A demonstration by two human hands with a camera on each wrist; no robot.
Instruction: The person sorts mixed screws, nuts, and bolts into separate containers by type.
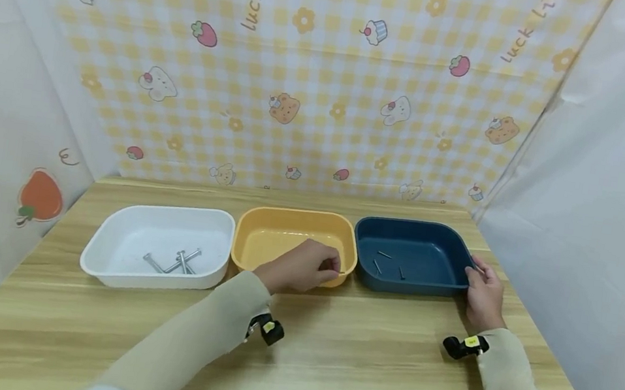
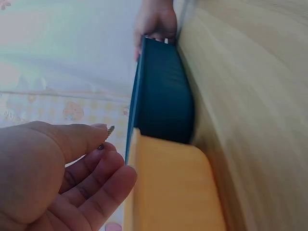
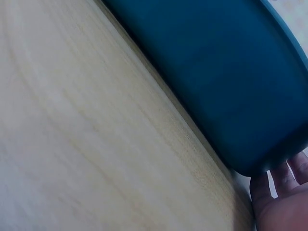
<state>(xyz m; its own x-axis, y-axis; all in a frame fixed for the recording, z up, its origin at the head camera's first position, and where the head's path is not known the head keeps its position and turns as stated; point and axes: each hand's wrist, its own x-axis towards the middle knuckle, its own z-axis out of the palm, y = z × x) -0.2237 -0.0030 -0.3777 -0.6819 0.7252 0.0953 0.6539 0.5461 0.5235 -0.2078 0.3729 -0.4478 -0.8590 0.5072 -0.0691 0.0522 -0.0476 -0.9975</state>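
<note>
My left hand (image 1: 309, 266) pinches a small screw (image 2: 111, 130) between thumb and fingertips, over the near right corner of the yellow tray (image 1: 262, 218). Seen from the left wrist, the thread of the screw sticks out past the thumb. My right hand (image 1: 485, 298) grips the right end of the dark blue tray (image 1: 407, 287), its thumb at the rim and its fingertips (image 3: 260, 185) against the outer wall. Several small screws (image 1: 377, 267) lie scattered inside the blue tray.
A white tray (image 1: 118, 276) stands at the left with several long bolts (image 1: 182, 261) crossed in it. The three trays sit in a row along the back of the wooden table (image 1: 325, 368). Behind hangs a checked cloth (image 1: 330, 59); white sheets close off both sides.
</note>
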